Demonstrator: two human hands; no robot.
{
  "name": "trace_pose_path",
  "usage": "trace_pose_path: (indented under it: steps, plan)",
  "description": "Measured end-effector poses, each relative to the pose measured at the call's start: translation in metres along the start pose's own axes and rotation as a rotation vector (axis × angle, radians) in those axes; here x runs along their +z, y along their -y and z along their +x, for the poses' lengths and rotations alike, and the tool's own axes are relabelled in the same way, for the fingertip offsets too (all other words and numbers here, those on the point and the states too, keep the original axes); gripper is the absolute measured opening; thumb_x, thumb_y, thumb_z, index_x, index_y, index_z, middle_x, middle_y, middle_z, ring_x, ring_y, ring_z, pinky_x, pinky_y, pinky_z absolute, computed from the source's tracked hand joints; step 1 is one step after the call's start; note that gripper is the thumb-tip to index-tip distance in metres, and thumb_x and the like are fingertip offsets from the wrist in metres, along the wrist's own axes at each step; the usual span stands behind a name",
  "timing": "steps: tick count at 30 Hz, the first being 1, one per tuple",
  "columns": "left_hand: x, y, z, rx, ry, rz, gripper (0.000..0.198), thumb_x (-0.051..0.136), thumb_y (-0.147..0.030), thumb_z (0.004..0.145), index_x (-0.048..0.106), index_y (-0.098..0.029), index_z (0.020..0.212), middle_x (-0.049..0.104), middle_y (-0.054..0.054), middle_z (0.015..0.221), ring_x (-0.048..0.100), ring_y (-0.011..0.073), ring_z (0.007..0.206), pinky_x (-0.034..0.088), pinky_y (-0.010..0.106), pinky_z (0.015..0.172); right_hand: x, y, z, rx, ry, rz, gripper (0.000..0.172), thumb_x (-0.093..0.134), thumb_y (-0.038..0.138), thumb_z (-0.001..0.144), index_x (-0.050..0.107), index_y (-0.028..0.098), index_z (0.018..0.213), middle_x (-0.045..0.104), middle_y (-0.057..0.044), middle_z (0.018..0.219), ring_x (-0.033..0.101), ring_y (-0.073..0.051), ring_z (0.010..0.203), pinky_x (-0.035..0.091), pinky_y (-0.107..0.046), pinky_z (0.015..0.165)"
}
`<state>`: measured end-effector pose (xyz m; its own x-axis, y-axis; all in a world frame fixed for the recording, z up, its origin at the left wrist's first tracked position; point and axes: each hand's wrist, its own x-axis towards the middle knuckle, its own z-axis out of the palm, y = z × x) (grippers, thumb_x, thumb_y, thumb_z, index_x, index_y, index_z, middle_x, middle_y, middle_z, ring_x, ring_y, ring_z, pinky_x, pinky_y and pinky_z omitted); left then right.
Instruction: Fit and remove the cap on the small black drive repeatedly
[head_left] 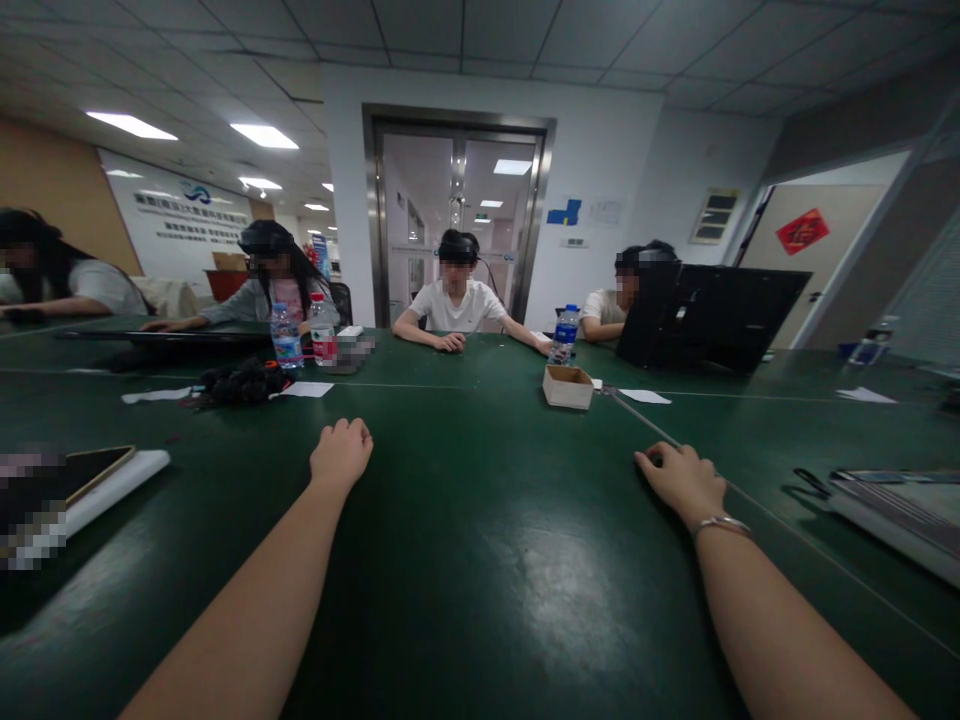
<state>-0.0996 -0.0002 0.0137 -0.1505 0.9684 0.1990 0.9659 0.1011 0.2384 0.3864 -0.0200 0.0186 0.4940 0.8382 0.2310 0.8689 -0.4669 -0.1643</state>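
My left hand [341, 455] rests on the green table [450, 560] with its fingers curled into a loose fist, and no object shows in it. On the right, my right hand [684, 482] lies on the table with its fingers bent under and the thumb curving towards them. Nothing shows inside that hand either; a metal bracelet [724, 524] circles the wrist. Beyond my right hand stands a small open cardboard box [568, 388]. A dark fuzzy bundle [244, 385] lies past my left hand, beside a white paper [307, 389].
Several people sit around the table, one straight across [456, 300]. Bottles stand at the far side, including a blue-labelled bottle [564, 335]. A black monitor [712, 315] is at the right. A phone [67, 485] lies at left, a grey flat device [900, 510] at right.
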Motion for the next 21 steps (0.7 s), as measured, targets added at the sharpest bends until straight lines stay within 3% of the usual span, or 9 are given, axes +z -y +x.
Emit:
trace_pose_path:
  steps: [6,9,13,15,17,19,21]
  plan:
    - [0.003,0.000,0.003,0.025,-0.018,-0.018,0.042,0.035,-0.030,0.086,0.051,-0.026,0.124,0.054,0.013,0.116,0.051,0.0283,0.103,0.045,0.039,0.079,0.003,-0.002,0.000,0.042,-0.036,0.006,0.040,0.044,0.052,0.079,0.067,0.024,0.097,0.053,-0.016,0.110,0.049,-0.038,0.107,0.040,-0.051,0.082]
    - [0.003,-0.007,0.004,0.049,0.009,0.049,0.041,0.037,-0.026,0.085,0.055,-0.021,0.121,0.053,0.017,0.119,0.050,0.0308,0.105,0.045,0.040,0.079,0.001,0.000,-0.004,0.053,-0.058,0.025,0.047,0.045,0.057,0.077,0.066,0.022,0.101,0.051,-0.017,0.111,0.047,-0.039,0.106,0.039,-0.051,0.082]
    - [0.011,-0.022,0.011,0.088,-0.004,0.046,0.034,0.037,-0.023,0.085,0.059,-0.016,0.109,0.055,0.019,0.115,0.050,0.0325,0.106,0.043,0.043,0.081,-0.016,0.025,-0.016,0.110,-0.360,0.118,0.054,0.039,0.054,0.082,0.056,0.017,0.118,0.047,-0.020,0.117,0.042,-0.040,0.109,0.036,-0.053,0.084]
    - [0.019,-0.034,0.018,0.046,-0.001,-0.136,0.032,0.037,-0.028,0.087,0.059,-0.017,0.106,0.057,0.017,0.111,0.054,0.0302,0.101,0.043,0.042,0.081,-0.024,0.052,-0.026,-0.014,-0.462,0.207,0.046,0.040,0.045,0.085,0.054,0.017,0.119,0.048,-0.019,0.118,0.041,-0.037,0.110,0.035,-0.051,0.086]
    - [0.029,-0.050,0.026,-0.071,-0.007,-0.449,0.030,0.039,-0.033,0.087,0.059,-0.018,0.105,0.061,0.014,0.105,0.057,0.0259,0.095,0.044,0.038,0.081,-0.024,0.088,-0.039,-0.262,-0.371,0.328,0.034,0.045,0.036,0.083,0.058,0.018,0.109,0.052,-0.016,0.111,0.044,-0.033,0.106,0.035,-0.046,0.086]
    - [0.038,-0.070,0.032,-0.173,-0.033,-0.834,0.028,0.042,-0.033,0.087,0.058,-0.018,0.104,0.063,0.011,0.099,0.059,0.0205,0.090,0.044,0.032,0.078,-0.013,0.130,-0.055,-0.538,-0.115,0.536,0.022,0.053,0.031,0.078,0.061,0.022,0.096,0.057,-0.009,0.097,0.050,-0.027,0.097,0.037,-0.039,0.085]
    - [0.045,-0.090,0.034,-0.204,-0.031,-1.174,0.026,0.045,-0.032,0.086,0.058,-0.018,0.103,0.063,0.008,0.093,0.059,0.0164,0.083,0.045,0.027,0.074,0.006,0.171,-0.071,-0.578,0.174,0.827,0.022,0.058,0.029,0.074,0.059,0.023,0.095,0.059,-0.005,0.086,0.054,-0.022,0.083,0.041,-0.034,0.077]
